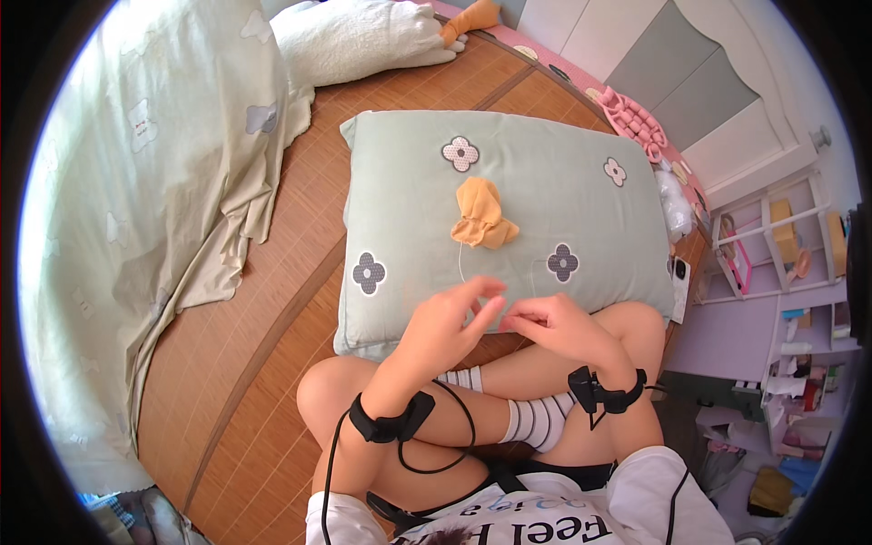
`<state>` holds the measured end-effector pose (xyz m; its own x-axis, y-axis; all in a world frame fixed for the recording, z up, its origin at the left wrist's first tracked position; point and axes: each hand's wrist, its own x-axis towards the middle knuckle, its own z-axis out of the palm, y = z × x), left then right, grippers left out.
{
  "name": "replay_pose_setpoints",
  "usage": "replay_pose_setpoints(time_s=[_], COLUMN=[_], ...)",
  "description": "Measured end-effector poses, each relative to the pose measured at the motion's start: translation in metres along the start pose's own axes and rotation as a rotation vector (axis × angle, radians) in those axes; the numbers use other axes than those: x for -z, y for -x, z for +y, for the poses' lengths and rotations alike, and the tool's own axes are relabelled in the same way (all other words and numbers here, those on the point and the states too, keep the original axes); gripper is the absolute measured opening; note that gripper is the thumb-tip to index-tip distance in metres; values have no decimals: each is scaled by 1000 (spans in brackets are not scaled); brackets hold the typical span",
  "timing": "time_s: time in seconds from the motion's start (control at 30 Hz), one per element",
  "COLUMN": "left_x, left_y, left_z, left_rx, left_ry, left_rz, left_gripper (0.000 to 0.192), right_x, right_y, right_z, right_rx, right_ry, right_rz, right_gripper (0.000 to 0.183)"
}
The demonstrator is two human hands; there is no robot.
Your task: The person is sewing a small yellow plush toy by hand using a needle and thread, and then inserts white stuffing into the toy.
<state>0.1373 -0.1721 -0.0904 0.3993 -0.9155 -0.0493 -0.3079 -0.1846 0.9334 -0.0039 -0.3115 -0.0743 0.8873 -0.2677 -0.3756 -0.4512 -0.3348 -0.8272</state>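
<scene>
A gathered piece of orange fabric (480,214) lies on a pale green pillow (409,197) with flower patches. From the fabric a thin white thread (461,262) runs down towards my left hand (446,323), which is raised over the pillow's near edge with thumb and forefinger apart; whether it holds the thread cannot be told. Close beside it, my right hand (558,327) has its thumb and fingertips pinched together. Anything between those fingertips is too small to make out. Both wrists wear black straps with cables.
My crossed legs (381,381) are against the pillow's near side. A curtain (170,170) hangs at the left, a white plush (368,41) lies beyond. A phone (680,272) and a plastic-wrapped item (674,204) are at the right, near a white shelf rack (770,238).
</scene>
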Motion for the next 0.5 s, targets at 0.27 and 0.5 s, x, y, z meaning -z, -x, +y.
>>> replay_pose_setpoints(time_s=[0.27, 0.5], left_x=[4, 15], left_y=[-15, -33], left_z=[-32, -44], left_rx=[109, 344], left_ry=[368, 835], left_rz=[-66, 196], left_gripper=[24, 26], right_x=[0, -27], right_y=[-37, -69], right_z=[-3, 14], right_rx=[89, 25], right_ry=[-242, -352], right_rz=[234, 293], right_gripper=[18, 19])
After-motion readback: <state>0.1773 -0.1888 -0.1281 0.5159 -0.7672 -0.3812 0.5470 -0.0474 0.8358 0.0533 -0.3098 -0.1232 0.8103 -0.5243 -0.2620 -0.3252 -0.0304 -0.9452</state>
